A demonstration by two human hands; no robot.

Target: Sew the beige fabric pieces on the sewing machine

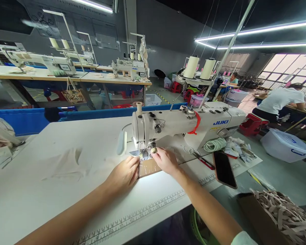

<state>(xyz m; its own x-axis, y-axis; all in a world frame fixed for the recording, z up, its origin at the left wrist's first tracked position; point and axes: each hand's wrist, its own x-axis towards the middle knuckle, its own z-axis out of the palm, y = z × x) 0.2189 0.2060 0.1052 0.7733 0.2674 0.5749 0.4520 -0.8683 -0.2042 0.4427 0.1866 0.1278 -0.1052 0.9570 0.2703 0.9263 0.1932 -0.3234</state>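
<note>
In front of me is a white JUKI sewing machine, its lamp lighting the needle area. My left hand rests just left of the presser foot, fingers pressed together; whatever they pinch is hidden. To the right of the needle, my right hand has thumb and forefinger closed on a small cream knob-like piece. I cannot tell whether this piece is fixed to the machine. Between the hands lies a brown plate with white marks. Pale fabric lies on the table to the left.
Right of the machine are thread snips, a coil of pale green cord, cloth scraps and a phone. A ruler strip runs along the table's front. A box of fabric strips stands lower right. A person sits farther right.
</note>
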